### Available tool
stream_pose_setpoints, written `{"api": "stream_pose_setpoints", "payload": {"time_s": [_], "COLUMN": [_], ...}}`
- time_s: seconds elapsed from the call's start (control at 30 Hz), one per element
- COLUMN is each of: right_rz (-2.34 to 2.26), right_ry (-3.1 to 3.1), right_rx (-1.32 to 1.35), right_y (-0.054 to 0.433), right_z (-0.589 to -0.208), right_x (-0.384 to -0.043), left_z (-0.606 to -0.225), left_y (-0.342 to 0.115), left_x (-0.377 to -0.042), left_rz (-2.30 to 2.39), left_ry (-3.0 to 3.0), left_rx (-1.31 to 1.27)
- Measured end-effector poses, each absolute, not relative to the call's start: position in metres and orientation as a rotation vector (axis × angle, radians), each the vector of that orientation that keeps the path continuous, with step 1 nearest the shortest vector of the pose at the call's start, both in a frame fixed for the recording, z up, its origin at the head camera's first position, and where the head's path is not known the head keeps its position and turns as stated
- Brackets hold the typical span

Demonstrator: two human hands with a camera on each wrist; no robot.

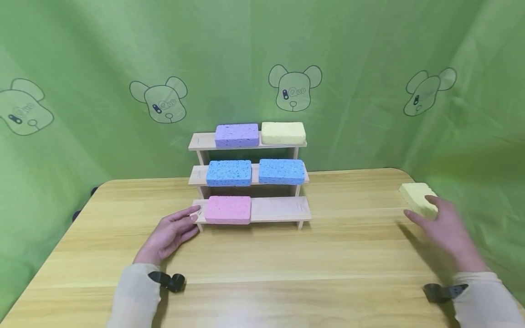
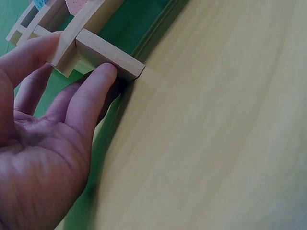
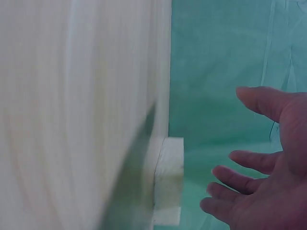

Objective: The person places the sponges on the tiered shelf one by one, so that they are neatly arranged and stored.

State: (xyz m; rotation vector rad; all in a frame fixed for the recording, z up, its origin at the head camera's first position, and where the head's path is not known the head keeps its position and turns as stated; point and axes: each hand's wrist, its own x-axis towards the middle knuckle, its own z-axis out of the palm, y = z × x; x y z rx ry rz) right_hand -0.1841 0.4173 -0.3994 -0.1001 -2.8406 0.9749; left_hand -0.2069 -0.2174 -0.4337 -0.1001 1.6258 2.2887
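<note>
My left hand (image 1: 170, 236) grips the left end of the lowest step of a three-tier wooden display shelf (image 1: 280, 208). In the left wrist view its fingers and thumb lie about the step's end and leg (image 2: 108, 55). At the far right, my right hand (image 1: 449, 232) hovers over a pale yellow sponge (image 1: 416, 196) lying on the table. The right wrist view shows spread fingers, a gap away from that sponge (image 3: 169, 184). A pink sponge (image 1: 228, 209) sits on the lowest step, left of a bare stretch.
Two blue sponges, one left (image 1: 229, 173) and one right (image 1: 281, 171), occupy the middle step. Up top are a purple sponge (image 1: 237, 135) and another yellow sponge (image 1: 283, 133). Green curtain (image 1: 229, 54) surrounds the wooden table (image 1: 262, 278) at the back and sides.
</note>
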Motion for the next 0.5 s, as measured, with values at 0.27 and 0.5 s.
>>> {"api": "stream_pose_setpoints", "payload": {"time_s": [0.27, 0.5], "right_rz": [0.887, 0.758], "right_ry": [-2.928, -3.061], "right_rx": [-0.243, -0.303], "right_y": [0.439, 0.451], "right_z": [-0.4, -0.4], "right_x": [-0.185, -0.191], "left_z": [-0.433, -0.434], "left_y": [-0.218, -0.218], "left_x": [-0.208, -0.207], "left_rz": [2.294, 2.3], "left_ry": [1.623, 1.619], "left_rx": [-0.105, -0.116]}}
